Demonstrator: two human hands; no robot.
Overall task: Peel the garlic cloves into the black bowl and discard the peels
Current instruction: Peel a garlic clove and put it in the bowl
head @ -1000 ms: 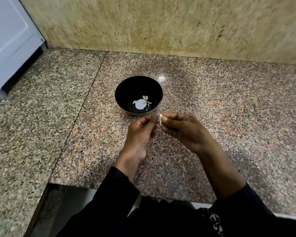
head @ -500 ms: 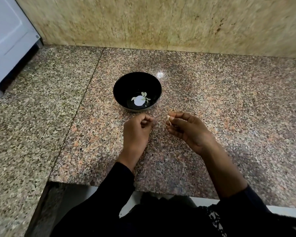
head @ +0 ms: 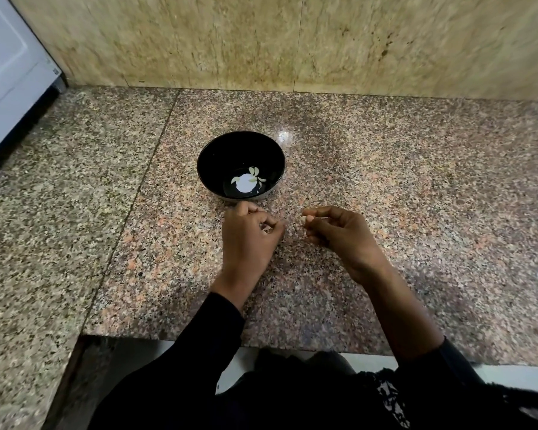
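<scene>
Two hands low over the granite table, black bowl just beyond them.

White appliance [head: 10, 72] at far left. Black bowl [head: 240, 165] mid-table, a few peeled garlic cloves [head: 257, 175] lying on its bottom. Left hand [head: 248, 237] just near of the bowl, fingers curled in; cannot tell whether its grip encloses anything. Right hand [head: 339, 232] apart from it, to the right, thumb and forefinger pinching a small pale scrap [head: 305, 218], likely peel.
</scene>
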